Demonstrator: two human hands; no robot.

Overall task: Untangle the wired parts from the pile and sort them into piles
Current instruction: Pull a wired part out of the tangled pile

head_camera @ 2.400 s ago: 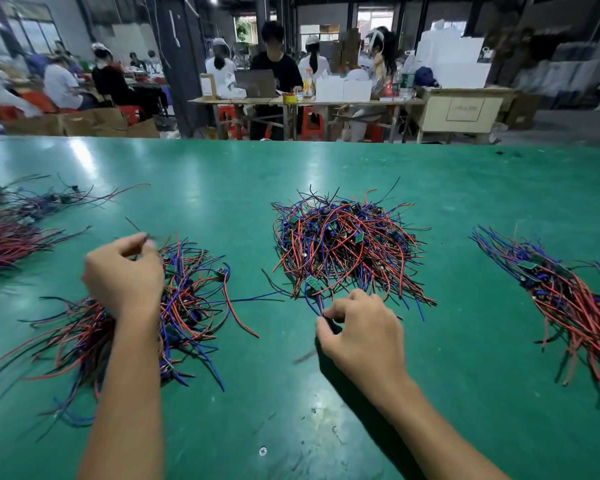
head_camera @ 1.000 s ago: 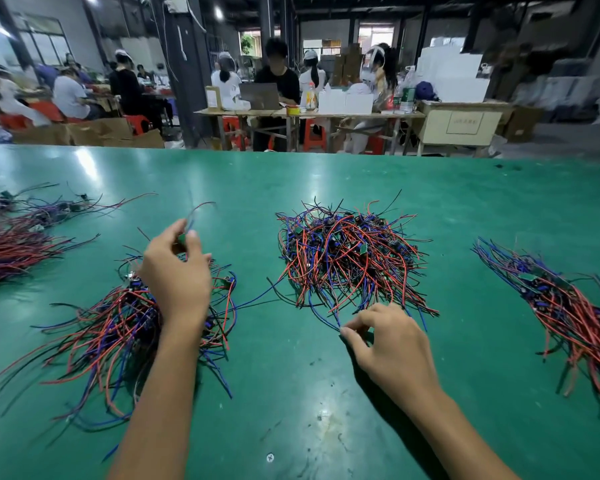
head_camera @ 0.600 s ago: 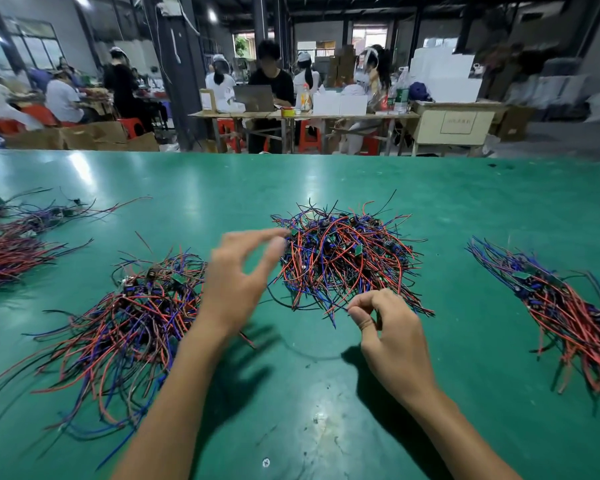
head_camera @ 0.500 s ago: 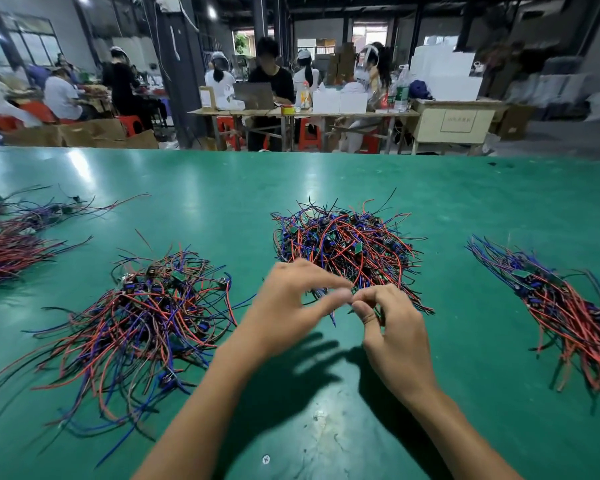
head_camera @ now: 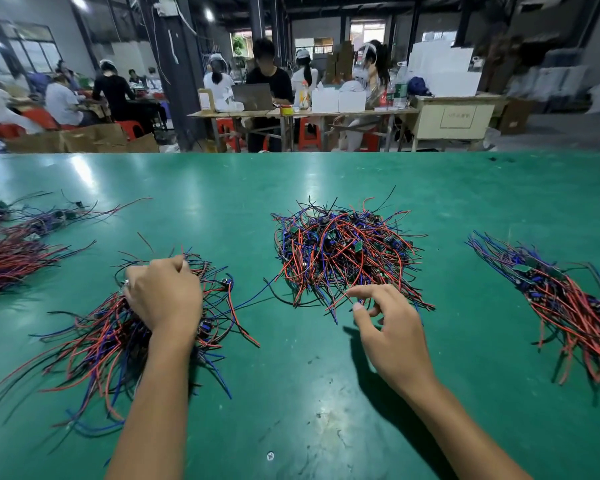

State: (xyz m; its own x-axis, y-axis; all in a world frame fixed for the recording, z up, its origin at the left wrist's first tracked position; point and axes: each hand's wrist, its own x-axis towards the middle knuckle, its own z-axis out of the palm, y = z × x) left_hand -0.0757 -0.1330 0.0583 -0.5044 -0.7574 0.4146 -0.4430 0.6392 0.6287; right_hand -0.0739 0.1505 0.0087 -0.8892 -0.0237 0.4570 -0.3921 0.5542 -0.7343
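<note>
A tangled pile of red, blue and black wired parts [head_camera: 343,251] lies at the table's middle. A looser sorted pile [head_camera: 94,341] lies left of it. My left hand [head_camera: 163,296] rests on top of that left pile, fingers curled down around a wired part among the wires; what exactly it grips is hidden under the hand. My right hand [head_camera: 392,327] hovers at the near edge of the middle pile with index finger and thumb apart, holding nothing.
Another sorted pile [head_camera: 568,299] lies at the right, and one more [head_camera: 11,258] at the far left edge. The green table [head_camera: 309,393] reaches forward to my arms. Beyond its far edge people sit at work tables.
Half a second ago both hands met at the near edge of the middle pile. My left hand has since swung left onto the left pile, and my right hand has opened.
</note>
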